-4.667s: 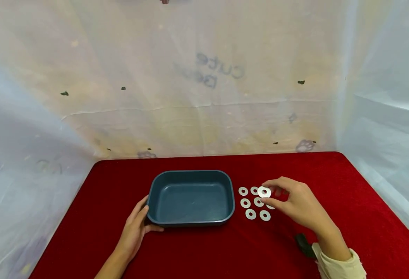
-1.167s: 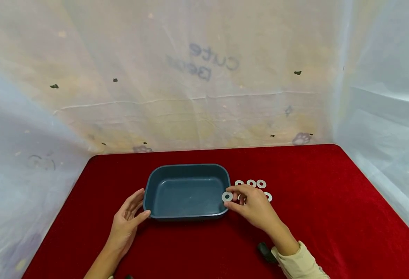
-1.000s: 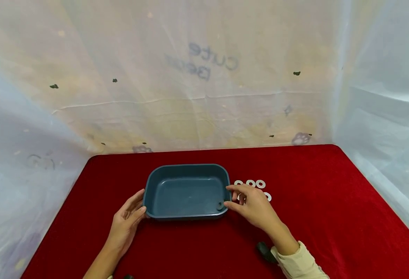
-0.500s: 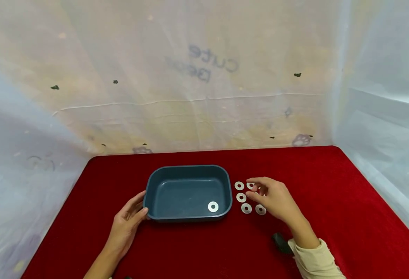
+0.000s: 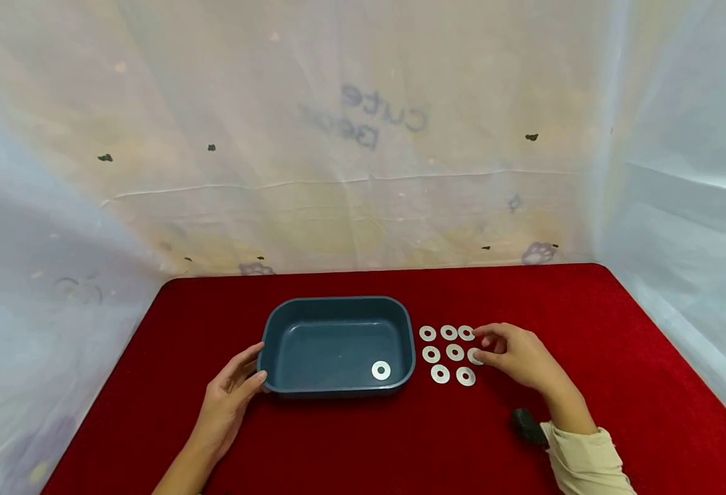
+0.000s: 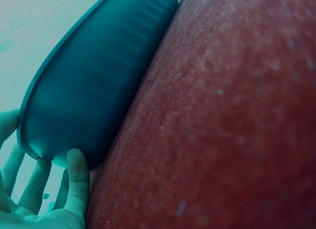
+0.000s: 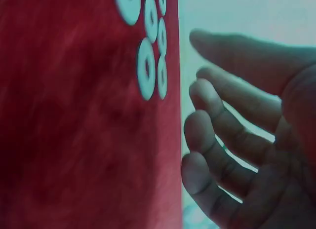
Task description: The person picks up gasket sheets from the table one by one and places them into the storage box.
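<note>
Rings (image 7: 146, 90) lie flat and close together on the red cloth (image 7: 64, 140) in the right wrist view. The right hand (image 7: 249, 144) has its fingers a little bent and its thumb apart from them, with nothing in between. The rings look thin, so I think a fingertip could slip off one. Two might come up at once, because they lie so near each other.

In the left wrist view, the left hand (image 6: 47, 216) holds one end of the box (image 6: 89, 91), its fingers bent and spread. If it pushed too hard, the box could slide and bump the rings.

In the head view, eight rings are on the cloth just right of the box, and one more lies inside, near the front right corner. The right hand's finger and thumb are apart at the right edge of the rings; I cannot tell if they touch any. Half a second ago, that hand was over the rings and hid some. Now it is farther right and all eight show. A little over a second ago, it pinched one ring at the box's edge; now that ring is in the box.
</note>
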Available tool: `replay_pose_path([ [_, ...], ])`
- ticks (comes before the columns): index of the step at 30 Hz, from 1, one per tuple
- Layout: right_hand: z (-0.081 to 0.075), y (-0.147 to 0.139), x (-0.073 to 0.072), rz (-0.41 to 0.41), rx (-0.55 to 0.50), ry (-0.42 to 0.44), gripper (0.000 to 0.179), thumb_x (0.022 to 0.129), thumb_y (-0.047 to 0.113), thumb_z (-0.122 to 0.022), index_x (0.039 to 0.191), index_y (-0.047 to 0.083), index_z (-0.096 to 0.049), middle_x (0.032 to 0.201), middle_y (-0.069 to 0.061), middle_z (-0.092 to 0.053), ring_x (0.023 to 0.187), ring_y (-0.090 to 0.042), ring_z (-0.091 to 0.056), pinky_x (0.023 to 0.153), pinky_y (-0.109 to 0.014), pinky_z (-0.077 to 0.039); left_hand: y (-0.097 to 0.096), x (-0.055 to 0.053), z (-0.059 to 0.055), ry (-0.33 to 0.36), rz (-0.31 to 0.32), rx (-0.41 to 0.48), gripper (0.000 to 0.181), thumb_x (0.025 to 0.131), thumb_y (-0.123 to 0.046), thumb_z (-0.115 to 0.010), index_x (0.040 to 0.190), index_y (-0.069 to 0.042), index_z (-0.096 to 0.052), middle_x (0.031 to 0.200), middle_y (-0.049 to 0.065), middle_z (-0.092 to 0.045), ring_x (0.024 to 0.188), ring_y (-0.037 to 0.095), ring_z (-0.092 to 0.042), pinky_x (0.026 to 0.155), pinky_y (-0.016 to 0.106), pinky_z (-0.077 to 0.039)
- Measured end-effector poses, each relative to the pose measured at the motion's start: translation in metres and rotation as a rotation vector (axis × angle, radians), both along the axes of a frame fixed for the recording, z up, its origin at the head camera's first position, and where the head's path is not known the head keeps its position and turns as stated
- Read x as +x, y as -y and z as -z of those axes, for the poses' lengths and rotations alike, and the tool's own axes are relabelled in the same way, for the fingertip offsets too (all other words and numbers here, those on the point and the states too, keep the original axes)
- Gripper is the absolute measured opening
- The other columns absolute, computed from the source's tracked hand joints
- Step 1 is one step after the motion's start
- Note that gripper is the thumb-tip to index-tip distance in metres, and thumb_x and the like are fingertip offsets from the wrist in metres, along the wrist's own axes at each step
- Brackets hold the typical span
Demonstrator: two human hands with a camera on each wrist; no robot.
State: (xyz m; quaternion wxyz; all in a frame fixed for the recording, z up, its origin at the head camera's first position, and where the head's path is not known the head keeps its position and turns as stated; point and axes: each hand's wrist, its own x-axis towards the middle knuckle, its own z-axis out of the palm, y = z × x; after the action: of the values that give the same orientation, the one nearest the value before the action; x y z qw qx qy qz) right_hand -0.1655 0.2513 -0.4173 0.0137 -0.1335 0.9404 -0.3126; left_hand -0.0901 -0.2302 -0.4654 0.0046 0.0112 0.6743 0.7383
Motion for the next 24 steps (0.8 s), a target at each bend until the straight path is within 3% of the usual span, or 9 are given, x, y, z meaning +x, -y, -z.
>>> replay_pose_path([
  [8, 0.019, -0.020, -0.007, -0.055, -0.091, 0.056, 0.032, 0.086, 0.025, -0.079, 0.115, 0.013, -0.073, 0.093, -0.001, -0.066, 0.073, -0.004, -0.053, 0.064, -0.023, -0.044, -0.001, 0.000, 0.001, 0.008, 0.001, -0.010, 0.053, 0.102, -0.009, -0.055, 0.152, -0.006, -0.037, 0.139, 0.008, -0.052, 0.114, 0.010, -0.060, 0.086, 0.023, -0.054],
  [17, 0.028, -0.020, -0.006, -0.082, -0.112, 0.066, 0.032, 0.079, 0.023, -0.084, 0.109, 0.013, -0.075, 0.089, -0.001, -0.060, 0.068, -0.003, -0.045, 0.060, -0.022, -0.040, 0.000, 0.002, 0.002, 0.030, -0.001, -0.013, 0.053, 0.102, -0.012, -0.056, 0.152, -0.008, -0.037, 0.140, 0.007, -0.051, 0.116, 0.010, -0.059, 0.088, 0.022, -0.054],
  [24, 0.033, -0.022, -0.008, -0.139, -0.223, 0.121, 0.031, 0.081, 0.014, -0.082, 0.107, 0.004, -0.068, 0.094, -0.006, -0.056, 0.083, -0.005, -0.048, 0.071, -0.020, -0.041, 0.000, 0.000, 0.001, 0.011, 0.002, -0.019, 0.053, 0.102, -0.011, -0.055, 0.152, -0.007, -0.037, 0.141, 0.011, -0.049, 0.113, 0.010, -0.059, 0.085, 0.023, -0.054],
])
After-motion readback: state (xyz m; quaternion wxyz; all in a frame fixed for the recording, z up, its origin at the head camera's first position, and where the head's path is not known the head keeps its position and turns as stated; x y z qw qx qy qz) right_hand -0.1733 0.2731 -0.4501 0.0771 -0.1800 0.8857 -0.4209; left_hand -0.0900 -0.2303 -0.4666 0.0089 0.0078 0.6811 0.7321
